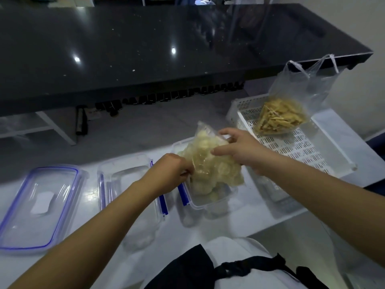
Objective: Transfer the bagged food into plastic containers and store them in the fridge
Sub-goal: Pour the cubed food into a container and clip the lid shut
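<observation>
While I watch from the head camera: both hands work one bag over the white table (239,222).
Left hand (174,168): fingers curled, pinching the bag's lower left edge.
Right hand (239,150): fingers bent over the bag's top, thumb pressed against its side.
Bag of pale chips (210,161): tilted over the open container (206,199), some chips already inside.
Second bag (281,116): yellow sticks, resting in the white tray (302,151), well apart on my right.
Lid (39,205): flat at far left, beside another clear container (127,180).
</observation>
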Demonstrator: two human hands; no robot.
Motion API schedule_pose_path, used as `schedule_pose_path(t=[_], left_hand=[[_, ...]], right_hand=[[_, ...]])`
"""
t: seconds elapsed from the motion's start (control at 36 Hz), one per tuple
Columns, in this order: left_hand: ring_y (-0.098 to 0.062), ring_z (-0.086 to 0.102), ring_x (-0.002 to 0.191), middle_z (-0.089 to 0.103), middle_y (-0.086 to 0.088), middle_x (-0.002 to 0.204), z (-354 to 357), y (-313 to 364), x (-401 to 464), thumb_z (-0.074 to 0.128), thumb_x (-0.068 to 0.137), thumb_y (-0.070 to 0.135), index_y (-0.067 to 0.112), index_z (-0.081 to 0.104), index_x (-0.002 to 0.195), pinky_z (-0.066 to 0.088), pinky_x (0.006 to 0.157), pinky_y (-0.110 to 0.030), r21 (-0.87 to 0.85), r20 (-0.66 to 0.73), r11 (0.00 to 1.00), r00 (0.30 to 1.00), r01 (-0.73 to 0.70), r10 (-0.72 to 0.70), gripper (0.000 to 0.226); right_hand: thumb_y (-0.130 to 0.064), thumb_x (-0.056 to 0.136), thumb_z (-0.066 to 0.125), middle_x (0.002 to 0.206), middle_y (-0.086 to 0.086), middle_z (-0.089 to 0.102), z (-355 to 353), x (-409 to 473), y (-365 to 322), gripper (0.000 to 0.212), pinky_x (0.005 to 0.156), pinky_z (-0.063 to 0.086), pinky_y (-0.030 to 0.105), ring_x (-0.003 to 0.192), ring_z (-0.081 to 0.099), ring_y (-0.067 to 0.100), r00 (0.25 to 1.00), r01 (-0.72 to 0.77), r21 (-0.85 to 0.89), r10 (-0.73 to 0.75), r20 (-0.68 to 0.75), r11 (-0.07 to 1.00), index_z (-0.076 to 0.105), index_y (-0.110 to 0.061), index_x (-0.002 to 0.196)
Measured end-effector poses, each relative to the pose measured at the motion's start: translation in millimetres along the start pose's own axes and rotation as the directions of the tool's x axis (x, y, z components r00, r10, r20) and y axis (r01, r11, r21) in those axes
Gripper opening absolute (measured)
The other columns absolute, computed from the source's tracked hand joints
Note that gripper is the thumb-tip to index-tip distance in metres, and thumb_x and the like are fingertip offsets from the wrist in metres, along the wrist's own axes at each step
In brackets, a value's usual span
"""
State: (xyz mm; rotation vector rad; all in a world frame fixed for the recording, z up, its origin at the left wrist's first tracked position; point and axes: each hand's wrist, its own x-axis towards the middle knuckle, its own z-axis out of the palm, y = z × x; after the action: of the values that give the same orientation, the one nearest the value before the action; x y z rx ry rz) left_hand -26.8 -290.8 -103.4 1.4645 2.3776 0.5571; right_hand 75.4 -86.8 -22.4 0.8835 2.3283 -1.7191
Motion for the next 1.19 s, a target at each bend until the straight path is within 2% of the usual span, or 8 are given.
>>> schedule_pose_path(t=[0.22,0.44,0.58,0.69,0.89,1.0,1.11,1.19], left_hand=[[0.022,0.054,0.093,0.060,0.035,0.093,-25.7,-4.8,-2.0,0.065,0.091,0.041,0.040,0.071,0.109,0.037,0.076,-0.007,-0.318,-0.158,0.939,0.969,0.134,-0.191,0.019],[-0.001,0.059,0.110,0.058,0.012,0.124,-39.6,0.7,17.5,0.077,0.087,0.031,0.038,0.044,0.144,0.050,0.090,-0.017,-0.663,-0.100,0.732,0.950,0.158,-0.295,0.066],[-0.004,0.068,0.099,0.069,0.011,0.110,-38.4,-3.5,23.8,0.080,0.083,0.030,0.039,0.071,0.110,0.058,0.092,-0.033,-0.690,-0.021,0.707,0.973,0.153,-0.231,0.030],[-0.009,0.070,0.098,0.070,0.004,0.109,-41.0,-7.4,23.2,0.082,0.067,0.044,0.038,0.074,0.105,0.060,0.090,-0.036,-0.705,0.032,0.691,0.981,0.158,-0.191,0.039],[0.008,0.054,0.119,0.062,0.018,0.129,-32.6,-15.7,28.0,0.077,0.086,0.029,0.029,0.076,0.093,0.042,0.111,-0.042,-0.676,-0.064,0.727,0.973,0.123,-0.224,0.008],[-0.006,0.058,0.123,0.061,0.011,0.134,-30.6,-17.2,37.4,0.074,0.090,0.021,0.028,0.075,0.089,0.045,0.108,-0.037,-0.722,-0.029,0.677,0.971,0.144,-0.238,0.007],[-0.006,0.064,0.114,0.065,0.011,0.128,-31.3,-18.1,44.2,0.074,0.091,0.020,0.029,0.073,0.087,0.050,0.100,-0.030,-0.740,-0.003,0.652,0.969,0.164,-0.247,0.009],[-0.007,0.065,0.112,0.066,0.014,0.124,-33.3,-18.8,44.6,0.074,0.090,0.021,0.029,0.074,0.087,0.048,0.093,-0.025,-0.742,0.015,0.643,0.964,0.188,-0.265,0.008]], right_hand=[[-0.040,0.067,0.091,0.108,-0.005,0.062,17.9,-0.4,12.6,0.056,0.068,0.056,0.026,0.092,0.068,0.014,0.996,0.082,-0.107,-0.079,0.036,0.991,0.060,-0.048,0.112],[-0.030,0.072,0.089,0.115,-0.010,0.065,3.3,-34.7,55.3,0.055,0.079,0.054,0.021,0.105,0.063,0.008,0.987,0.111,-0.078,-0.119,-0.109,0.991,0.062,-0.038,0.120],[-0.041,0.078,0.082,0.123,-0.018,0.053,-0.8,-65.4,103.0,0.050,0.093,0.035,0.028,0.115,0.047,0.005,0.985,-0.006,-0.358,-0.056,-0.162,0.934,0.061,-0.037,0.124],[-0.035,0.082,0.080,0.115,-0.017,0.055,10.4,-71.9,121.0,0.033,0.091,0.035,0.026,0.112,0.049,0.008,0.971,0.028,-0.400,-0.120,-0.208,0.916,0.065,-0.036,0.111],[-0.019,0.088,0.074,0.094,-0.014,0.066,25.6,-66.4,126.0,0.014,0.086,0.053,0.036,0.093,0.064,0.009,0.923,0.028,-0.254,-0.122,-0.365,0.967,0.068,-0.026,0.079],[-0.012,0.090,0.070,0.085,-0.003,0.070,34.2,-72.3,124.7,0.021,0.078,0.059,0.045,0.082,0.070,0.016,0.933,-0.031,0.044,0.045,-0.358,0.999,0.066,-0.022,0.072],[-0.006,0.094,0.065,0.085,0.009,0.067,37.3,-71.3,113.2,0.029,0.080,0.060,0.052,0.075,0.074,0.023,0.917,-0.182,0.548,0.342,-0.204,0.816,0.061,-0.016,0.066],[-0.004,0.093,0.064,0.091,0.012,0.070,30.1,-67.6,100.9,0.018,0.078,0.061,0.054,0.081,0.073,0.034,0.896,-0.271,0.683,0.438,-0.080,0.678,0.057,-0.013,0.080]])
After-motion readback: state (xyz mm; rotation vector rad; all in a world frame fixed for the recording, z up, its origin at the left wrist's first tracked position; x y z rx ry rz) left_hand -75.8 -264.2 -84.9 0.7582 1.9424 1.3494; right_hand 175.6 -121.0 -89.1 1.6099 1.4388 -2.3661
